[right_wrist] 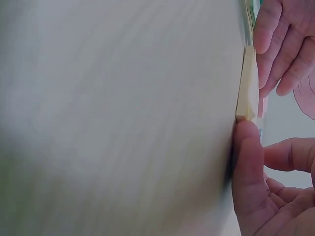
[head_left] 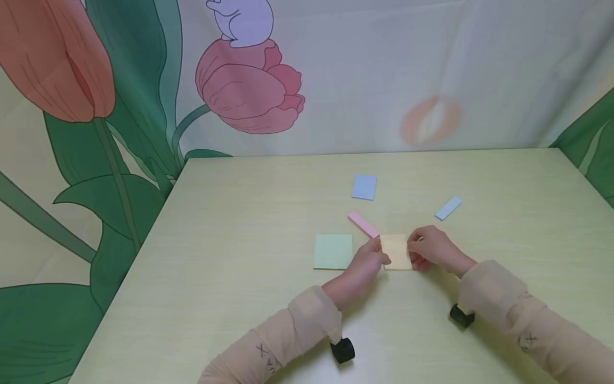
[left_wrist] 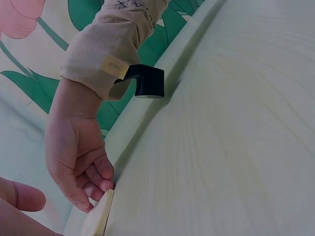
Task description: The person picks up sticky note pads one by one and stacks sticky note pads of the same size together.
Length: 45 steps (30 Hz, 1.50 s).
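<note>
A pale yellow sticky-note pad (head_left: pixel 396 252) lies flat on the table between the two hands. My left hand (head_left: pixel 363 265) is at its left edge, thumb near the lower left corner; straight fingers of this hand show in the right wrist view. At the right edge is my right hand (head_left: pixel 435 249), its fingers bent and a fingertip against the pad's end (right_wrist: pixel 247 83). In the right wrist view the right thumb and forefinger stand apart. A pink strip pad (head_left: pixel 363 224) slants just behind the left fingertips, and a green square pad (head_left: pixel 333 252) lies left of that hand.
Farther back on the pale wooden table (head_left: pixel 230 213) lie a blue pad (head_left: pixel 364 187) and a light blue narrow strip pad (head_left: pixel 448 208). A printed floral cloth (head_left: pixel 360 80) hangs behind the table. Black wrist cameras (head_left: pixel 342 350) sit below the sleeves.
</note>
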Tool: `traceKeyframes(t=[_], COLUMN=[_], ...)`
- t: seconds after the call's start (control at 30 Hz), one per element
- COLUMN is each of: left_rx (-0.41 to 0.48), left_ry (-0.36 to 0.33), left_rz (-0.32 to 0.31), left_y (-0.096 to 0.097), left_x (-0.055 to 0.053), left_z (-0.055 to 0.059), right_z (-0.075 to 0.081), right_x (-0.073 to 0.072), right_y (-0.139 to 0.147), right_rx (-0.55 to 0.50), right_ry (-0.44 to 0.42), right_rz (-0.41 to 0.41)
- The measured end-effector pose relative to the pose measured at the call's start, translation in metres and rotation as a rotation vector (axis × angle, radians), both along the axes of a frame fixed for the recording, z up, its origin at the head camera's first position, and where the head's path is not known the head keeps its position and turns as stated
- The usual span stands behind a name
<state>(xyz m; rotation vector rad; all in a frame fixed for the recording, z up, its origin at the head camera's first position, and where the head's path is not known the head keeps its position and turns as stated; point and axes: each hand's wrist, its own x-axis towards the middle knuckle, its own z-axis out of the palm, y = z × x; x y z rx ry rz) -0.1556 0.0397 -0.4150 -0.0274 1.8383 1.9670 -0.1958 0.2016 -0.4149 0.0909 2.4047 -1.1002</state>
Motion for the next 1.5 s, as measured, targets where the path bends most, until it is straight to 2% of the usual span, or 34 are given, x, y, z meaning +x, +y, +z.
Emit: traceKeyframes(t=[0.23, 0.33, 0.47, 0.57, 0.63, 0.83, 1.03, 1.2, 1.33, 1.5], left_rx=[-0.052, -0.226, -0.546, -0.686, -0.745, -0.772, -0.805, -0.85, -0.913, -0.988], left_ry=[0.013, 0.082, 0.245, 0.324, 0.327, 0.308, 0.366, 0.376, 0.392, 0.455], left_rz=[-0.029, -0.059, -0.136, -0.213, -0.256, -0.273, -0.284, -0.294, -0.312, -0.329], left_y=[-0.004, -0.006, -0.009, -0.011, -0.012, -0.012, -0.013, -0.013, -0.012, -0.012], left_x=[0.003, 0.004, 0.005, 0.003, 0.001, -0.006, -0.008, -0.007, -0.005, -0.003], left_z=[0.0, 0.001, 0.002, 0.002, 0.001, -0.002, 0.0, 0.001, 0.001, 0.002], right_z=[0.001, 0.002, 0.003, 0.004, 0.003, 0.002, 0.002, 0.001, 0.0, -0.001], right_x=[0.004, 0.006, 0.008, 0.01, 0.011, 0.013, 0.014, 0.015, 0.017, 0.018], right_y=[-0.002, -0.001, 0.0, -0.001, -0.001, -0.004, -0.006, -0.007, -0.009, -0.01], right_rx=[-0.021, -0.021, -0.005, 0.013, 0.027, 0.045, 0.059, 0.05, 0.034, 0.018], right_ry=[-0.005, -0.004, 0.01, 0.019, 0.022, 0.025, 0.029, 0.032, 0.041, 0.043], right_rz=[0.011, 0.024, 0.046, 0.056, 0.061, 0.069, 0.063, 0.058, 0.062, 0.062])
